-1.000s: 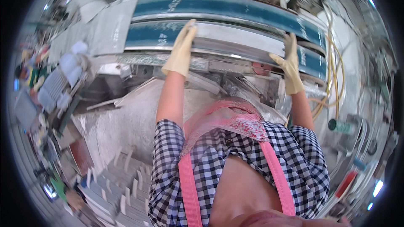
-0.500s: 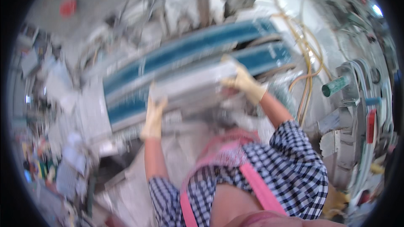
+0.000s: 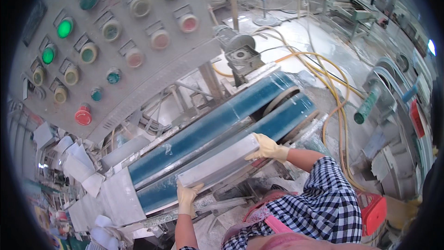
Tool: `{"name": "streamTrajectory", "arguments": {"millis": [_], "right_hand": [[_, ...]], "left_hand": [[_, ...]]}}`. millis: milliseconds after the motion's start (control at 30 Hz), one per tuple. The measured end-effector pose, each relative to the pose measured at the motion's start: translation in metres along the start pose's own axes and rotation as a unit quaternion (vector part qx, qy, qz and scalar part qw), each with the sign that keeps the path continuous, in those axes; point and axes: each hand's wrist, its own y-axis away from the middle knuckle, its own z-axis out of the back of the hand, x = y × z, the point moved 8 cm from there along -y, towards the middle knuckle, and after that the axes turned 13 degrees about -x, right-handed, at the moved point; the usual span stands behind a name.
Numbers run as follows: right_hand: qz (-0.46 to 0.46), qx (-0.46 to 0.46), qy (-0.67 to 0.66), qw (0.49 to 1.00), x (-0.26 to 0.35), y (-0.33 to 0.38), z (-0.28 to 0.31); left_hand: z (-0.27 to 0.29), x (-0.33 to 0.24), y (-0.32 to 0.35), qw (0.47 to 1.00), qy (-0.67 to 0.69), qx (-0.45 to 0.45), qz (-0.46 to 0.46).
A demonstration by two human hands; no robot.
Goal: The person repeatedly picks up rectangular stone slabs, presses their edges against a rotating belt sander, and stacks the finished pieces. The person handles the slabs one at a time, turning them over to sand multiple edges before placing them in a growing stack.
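Note:
A long, pale grey slab-like block [image 3: 219, 159] lies lengthwise along the nearer of two blue conveyor belts [image 3: 282, 120]; whether it rests on the belt or is held just above it, I cannot tell. My left hand [image 3: 187, 197], in a cream glove, grips the block's left end, thumb spread along its near side. At the opposite end my right hand [image 3: 268, 149], gloved alike, is wrapped round the corner. The far blue belt [image 3: 208, 118] runs parallel with nothing of mine on it. A flat, pale plate [image 3: 108, 199] covers the belts' left end.
A grey control panel [image 3: 120, 83] with coloured buttons fills the upper left. Beyond the belts stands a dusty motor [image 3: 243, 55]. Yellow hoses [image 3: 330, 83] trail across the floor on the right, near a green cylinder [image 3: 367, 106]. A red plastic stool-like object [image 3: 372, 213] is beside me.
My view has swung and sharpened, bringing the control panel in at upper left. Both hands keep hold of the block, which now appears lower in the picture.

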Motion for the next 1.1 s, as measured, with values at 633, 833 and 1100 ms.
{"name": "streamTrajectory", "arguments": {"millis": [633,833,1100], "right_hand": [[-0.277,0.417,-0.152,0.852,0.102,0.096,-0.069],[-0.168,0.623,0.033,0.763,0.156,0.255,-0.162],[-0.037,0.832,0.052,0.55,0.24,0.562,-0.144]], "left_hand": [[0.066,-0.037,0.328,0.914,0.24,-0.216,0.247],[0.004,-0.007,0.627,0.69,0.36,-0.504,0.375],[-0.136,-0.049,0.904,0.419,0.388,-0.749,0.335]]}}
